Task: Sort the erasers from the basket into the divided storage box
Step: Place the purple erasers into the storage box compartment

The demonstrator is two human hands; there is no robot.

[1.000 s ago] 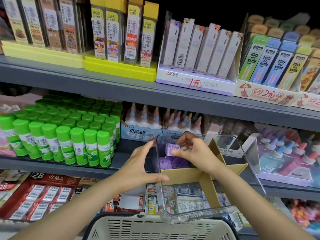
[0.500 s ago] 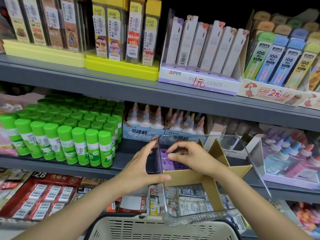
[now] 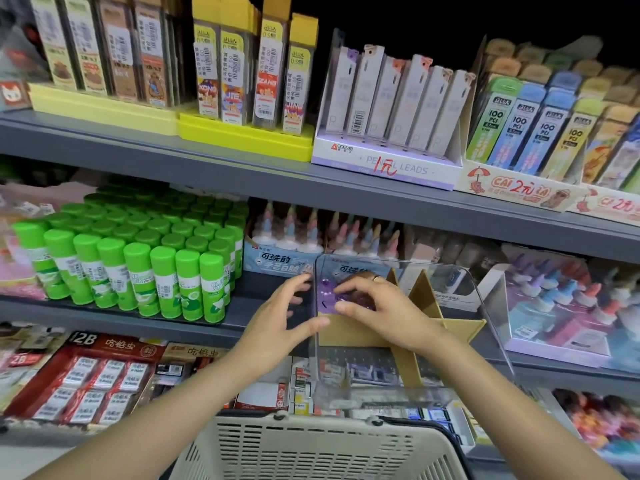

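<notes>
A clear storage box (image 3: 388, 393) with brown cardboard dividers (image 3: 349, 332) sits tilted above the beige basket (image 3: 311, 448). My left hand (image 3: 277, 317) holds the box's left wall, thumb across the front and fingers spread on the outside. My right hand (image 3: 384, 313) reaches into the far-left compartment. Its thumb and curled fingertips close on a purple eraser (image 3: 325, 294) among other purple erasers lying there. The near compartments show only the goods behind the clear plastic. The basket's inside is out of view.
Shop shelves fill the view. Green glue sticks (image 3: 138, 268) stand to the left of the box, glue bottles (image 3: 287, 237) behind it, and packs of 2B erasers (image 3: 90, 375) lie below. Pencil-lead boxes (image 3: 391, 109) line the upper shelf.
My right hand has lowered the purple eraser from above the box rim down into the far-left compartment. My left hand has kept its hold on the box's left wall.
</notes>
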